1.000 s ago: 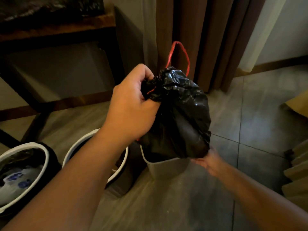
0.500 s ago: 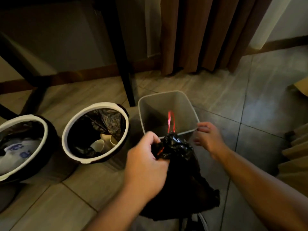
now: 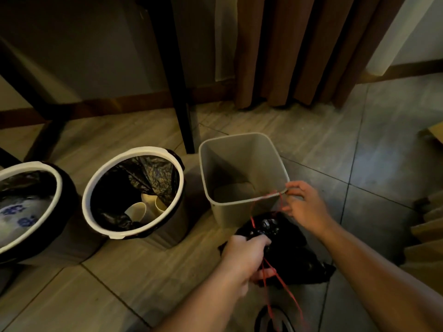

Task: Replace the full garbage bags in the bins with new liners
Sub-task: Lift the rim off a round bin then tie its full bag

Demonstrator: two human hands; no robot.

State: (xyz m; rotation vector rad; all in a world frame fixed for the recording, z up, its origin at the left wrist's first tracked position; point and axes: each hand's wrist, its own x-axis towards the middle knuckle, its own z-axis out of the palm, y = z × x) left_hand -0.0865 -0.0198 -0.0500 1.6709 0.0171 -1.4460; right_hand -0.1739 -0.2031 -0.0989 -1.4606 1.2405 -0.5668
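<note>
Where the bag sits: full black garbage bag (image 3: pixel 292 257) is out of the bins, low over the tile floor (image 3: pixel 119 283), just in front of the square grey bin (image 3: pixel 251 159); whether it rests on the tiles, cannot tell.
Bag neck: bunched tight, crumpled plastic catching small glints.
Left hand (image 3: pixel 242 257): fingers curled round the gathered neck, knuckles up, gripping it from the near side.
Right hand (image 3: pixel 304 207): thumb and fingertips pinching the red drawstring (image 3: pixel 268 195), held at the near right corner of the square bin's rim; contact with the rim, cannot tell.
Drawstring: one strand drawn taut from the bag neck up to the right hand; more thin red strands trail down past the left hand toward the bottom edge.
Square bin: upright, bare grey inner walls and bottom showing.
Middle round bin (image 3: pixel 143 150): white rim, black liner, pale paper cups (image 3: pixel 137 212) lying inside; stands just left of the square bin.
Far-left round bin (image 3: pixel 28 166): white rim, dark liner, pale wrapping with blue print inside; partly cut by the frame edge.
Behind: dark table leg (image 3: pixel 177 92) standing beside the square bin's far left corner; brown curtain (image 3: pixel 287 56) hanging to the floor.
</note>
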